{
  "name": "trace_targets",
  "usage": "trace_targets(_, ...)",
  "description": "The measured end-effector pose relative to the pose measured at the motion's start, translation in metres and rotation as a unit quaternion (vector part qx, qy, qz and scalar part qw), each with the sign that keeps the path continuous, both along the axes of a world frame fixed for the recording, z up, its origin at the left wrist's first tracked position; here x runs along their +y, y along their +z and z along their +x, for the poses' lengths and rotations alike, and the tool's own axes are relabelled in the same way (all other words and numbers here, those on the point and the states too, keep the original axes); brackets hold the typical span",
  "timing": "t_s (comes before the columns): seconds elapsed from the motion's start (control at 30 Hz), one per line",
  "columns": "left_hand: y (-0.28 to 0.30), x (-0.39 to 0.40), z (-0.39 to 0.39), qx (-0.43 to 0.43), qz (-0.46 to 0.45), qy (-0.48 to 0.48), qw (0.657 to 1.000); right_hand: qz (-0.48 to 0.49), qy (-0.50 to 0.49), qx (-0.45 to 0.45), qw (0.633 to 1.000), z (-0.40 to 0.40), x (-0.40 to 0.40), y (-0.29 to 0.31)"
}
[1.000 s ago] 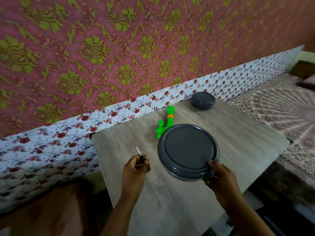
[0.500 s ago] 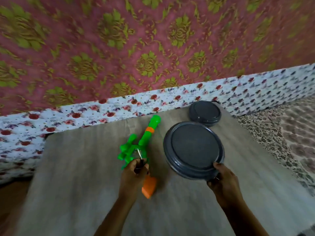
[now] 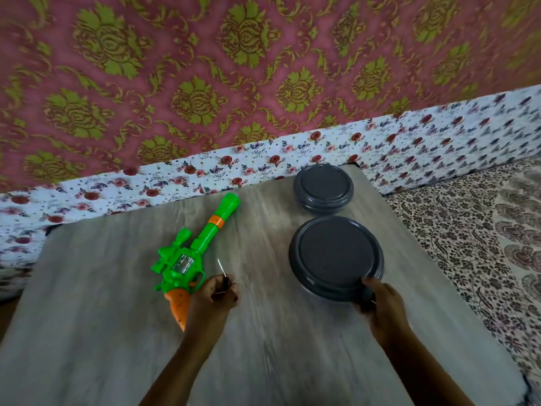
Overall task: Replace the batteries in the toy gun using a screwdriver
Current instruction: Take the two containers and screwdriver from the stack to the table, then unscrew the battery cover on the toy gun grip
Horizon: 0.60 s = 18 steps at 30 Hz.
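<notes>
toy gun [image 3: 187, 256]: 1 | grey lidded containers: 2 | left hand [image 3: 215, 294] fingers grip screwdriver [image 3: 224, 273] | right hand [image 3: 380, 306] fingers grip larger container [image 3: 335, 253]

Wood-grain table [image 3: 263, 361], toy gun [image 3: 187, 259], 2 grey lidded containers [image 3: 336, 254]

no readable text, labels, brands or numbers anywhere. toy gun [image 3: 187, 256] has shiny sticker panel on side, possibly printed, too blurred to read.

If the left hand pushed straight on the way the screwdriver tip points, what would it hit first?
Probably nothing close: the screwdriver in the left hand points past the toy gun over bare table; depth is unclear.
</notes>
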<state>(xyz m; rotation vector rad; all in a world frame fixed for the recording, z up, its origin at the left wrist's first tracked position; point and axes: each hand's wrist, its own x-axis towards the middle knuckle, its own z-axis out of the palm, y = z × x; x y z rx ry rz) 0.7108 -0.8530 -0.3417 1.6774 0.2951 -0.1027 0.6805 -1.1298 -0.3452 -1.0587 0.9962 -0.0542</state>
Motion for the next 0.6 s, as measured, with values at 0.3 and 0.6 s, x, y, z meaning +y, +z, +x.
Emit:
trace_targets(0.3,0.000,0.036,-0.007,-0.054,0.012,0.028,0.998,-0.313,0.062,0.046,0.947,-0.004,-0.001,0.017)
trace_targets(0.6,-0.025,0.092,0.006,-0.227,0.055,0.168,0.958,-0.364,0.387,-0.281,0.799,0.027,0.157,-0.014)
